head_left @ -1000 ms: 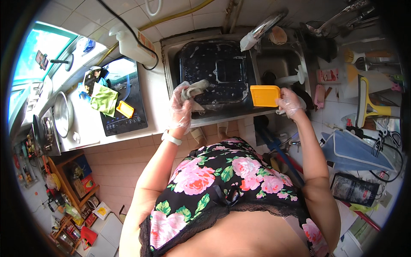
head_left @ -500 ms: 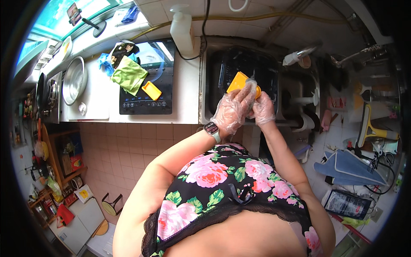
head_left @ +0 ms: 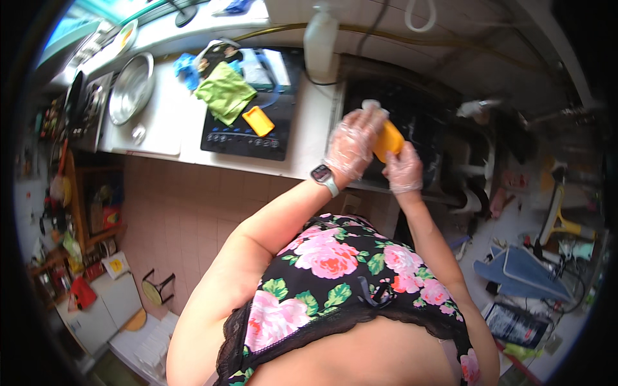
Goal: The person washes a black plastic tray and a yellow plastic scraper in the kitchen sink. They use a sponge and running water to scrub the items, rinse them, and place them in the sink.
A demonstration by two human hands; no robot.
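Observation:
My left hand (head_left: 355,143), in a clear plastic glove with a watch at the wrist, lies over the left side of a yellow plastic tray-like piece (head_left: 389,141). Its fingers curl round a small whitish pad or cloth (head_left: 371,104), too blurred to name surely. My right hand (head_left: 405,170), gloved the same way, grips the lower right end of the yellow piece. Both hands are above the dark sink basin (head_left: 428,135). A second yellow tray (head_left: 259,121), small and rectangular, rests on the black induction cooktop (head_left: 248,147) beside a green cloth (head_left: 225,93).
A white bottle (head_left: 320,48) stands behind the counter between cooktop and sink. The faucet (head_left: 475,107) reaches over the basin's right side. A metal bowl (head_left: 132,89) leans at the left. Blue cloths (head_left: 524,273) and a yellow-handled squeegee (head_left: 566,226) lie at the right.
The view has swung, so the counter sits further right and is blurred. The yellow piece has been turned more upright between my hands, and my left hand has moved to its upper left side.

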